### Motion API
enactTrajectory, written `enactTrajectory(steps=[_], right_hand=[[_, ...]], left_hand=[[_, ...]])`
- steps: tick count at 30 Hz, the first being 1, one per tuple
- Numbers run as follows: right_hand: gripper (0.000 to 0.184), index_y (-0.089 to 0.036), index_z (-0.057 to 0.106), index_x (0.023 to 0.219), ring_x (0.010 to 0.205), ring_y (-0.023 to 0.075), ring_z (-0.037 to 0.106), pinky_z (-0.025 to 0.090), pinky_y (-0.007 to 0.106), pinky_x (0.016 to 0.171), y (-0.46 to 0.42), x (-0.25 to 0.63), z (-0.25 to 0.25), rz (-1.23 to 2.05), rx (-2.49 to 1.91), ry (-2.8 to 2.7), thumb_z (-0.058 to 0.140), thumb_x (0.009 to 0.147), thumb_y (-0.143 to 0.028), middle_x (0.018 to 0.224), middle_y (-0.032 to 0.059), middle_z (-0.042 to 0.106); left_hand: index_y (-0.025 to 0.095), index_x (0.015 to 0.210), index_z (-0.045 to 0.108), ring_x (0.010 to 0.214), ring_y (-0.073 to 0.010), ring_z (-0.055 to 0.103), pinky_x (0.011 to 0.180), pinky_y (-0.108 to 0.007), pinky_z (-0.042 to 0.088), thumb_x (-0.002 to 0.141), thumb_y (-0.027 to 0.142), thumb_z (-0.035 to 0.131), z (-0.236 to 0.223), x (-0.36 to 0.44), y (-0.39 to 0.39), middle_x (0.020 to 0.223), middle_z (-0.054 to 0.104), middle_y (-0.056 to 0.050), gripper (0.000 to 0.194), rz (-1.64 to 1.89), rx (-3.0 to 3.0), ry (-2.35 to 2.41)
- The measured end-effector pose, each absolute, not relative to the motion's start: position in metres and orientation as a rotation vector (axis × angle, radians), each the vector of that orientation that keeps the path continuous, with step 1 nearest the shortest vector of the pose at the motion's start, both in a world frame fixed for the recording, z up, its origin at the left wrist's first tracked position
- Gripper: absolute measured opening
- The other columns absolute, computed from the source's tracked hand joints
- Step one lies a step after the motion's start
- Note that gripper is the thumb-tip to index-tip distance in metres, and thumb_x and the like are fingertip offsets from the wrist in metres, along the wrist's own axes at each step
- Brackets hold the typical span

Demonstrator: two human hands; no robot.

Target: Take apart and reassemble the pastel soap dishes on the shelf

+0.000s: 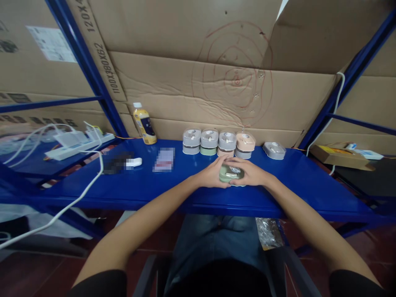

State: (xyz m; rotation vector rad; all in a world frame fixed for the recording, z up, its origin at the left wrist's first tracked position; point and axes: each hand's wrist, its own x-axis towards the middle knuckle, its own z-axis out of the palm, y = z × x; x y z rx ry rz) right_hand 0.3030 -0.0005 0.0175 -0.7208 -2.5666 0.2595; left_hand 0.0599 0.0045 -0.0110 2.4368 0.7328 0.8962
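My left hand (213,173) and my right hand (252,174) curl round a small green box (229,171) from both sides, over the front half of the blue table. The box has rounded corners, a shiny top and a pale label. My fingers hide its sides. Whether it rests on the table I cannot tell. Just behind it stands a row of similar boxes stacked in twos: grey on grey (192,141), grey on green (209,142), grey on pink (227,140) and peach on grey (245,143). A single grey box (274,150) sits farther right.
On the blue table (173,189), a yellow drink bottle (144,123) stands at the back left. A blurred flat item (164,160) and a white object (134,162) lie left. A white cable (83,192) crosses the left edge. Cardboard (173,82) closes off the back.
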Motion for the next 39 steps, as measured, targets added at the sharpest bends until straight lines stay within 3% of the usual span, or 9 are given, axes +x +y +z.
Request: enactTrajectory(steps=[2,7,10,17,27,32,39], right_hand=[[0.077,-0.03,0.053,0.155,0.144,0.0369,0.054,0.047,0.056,0.118,-0.003,0.301,0.013,0.22,-0.761,-2.552,0.079,0.085,-0.052,0.159,0.012,0.052],[0.077,-0.029,0.051,0.158,0.131,0.038,0.061,0.053,0.057,0.11,-0.01,0.296,0.015,0.113,-0.809,-2.564,0.074,0.088,-0.051,0.147,0.0153,0.058],[0.077,-0.026,0.053,0.157,0.126,0.0387,0.063,0.055,0.057,0.106,-0.01,0.293,0.017,0.038,-0.829,-2.586,0.074,0.087,-0.051,0.14,0.0172,0.061],[0.079,-0.022,0.053,0.156,0.124,0.038,0.062,0.054,0.056,0.106,-0.01,0.29,0.018,0.0,-0.871,-2.603,0.074,0.086,-0.053,0.138,0.0179,0.06],[0.074,-0.024,0.058,0.152,0.116,0.0374,0.065,0.057,0.052,0.097,-0.015,0.286,0.026,-0.046,-0.951,-2.647,0.075,0.086,-0.053,0.133,0.0182,0.062],[0.078,-0.022,0.055,0.155,0.123,0.0396,0.063,0.053,0.057,0.104,-0.017,0.287,0.022,-0.123,-0.914,-2.637,0.075,0.087,-0.055,0.139,0.0205,0.06],[0.079,-0.027,0.053,0.156,0.116,0.034,0.067,0.057,0.051,0.098,-0.008,0.291,0.017,0.08,-0.923,-2.586,0.075,0.086,-0.055,0.134,0.0152,0.061]], left_hand=[[0.018,0.164,0.022,0.152,-0.0429,0.041,0.125,-0.058,0.038,0.063,0.046,0.093,-0.011,0.058,0.008,0.163,0.039,-0.022,0.127,0.89,2.416,0.781],[0.019,0.164,0.022,0.135,-0.0422,0.059,0.111,-0.055,0.05,0.062,0.05,0.093,-0.009,0.055,0.01,0.147,0.059,-0.019,0.128,0.801,2.352,0.835],[0.02,0.163,0.022,0.132,-0.041,0.062,0.111,-0.055,0.049,0.058,0.05,0.096,-0.011,0.056,0.013,0.142,0.064,-0.018,0.132,0.833,2.316,0.799],[0.019,0.163,0.021,0.134,-0.0417,0.059,0.115,-0.057,0.045,0.049,0.052,0.1,-0.02,0.059,0.022,0.144,0.059,-0.02,0.142,0.95,2.284,0.756],[0.019,0.163,0.022,0.141,-0.0442,0.053,0.118,-0.061,0.041,0.053,0.049,0.099,-0.014,0.06,0.019,0.148,0.056,-0.022,0.138,0.855,2.317,0.732],[0.02,0.163,0.024,0.139,-0.0439,0.055,0.116,-0.06,0.044,0.052,0.046,0.1,-0.013,0.06,0.019,0.149,0.057,-0.022,0.137,0.868,2.313,0.705],[0.018,0.162,0.023,0.143,-0.0456,0.051,0.118,-0.06,0.042,0.051,0.052,0.101,-0.015,0.059,0.02,0.152,0.053,-0.024,0.14,0.87,2.321,0.76]])
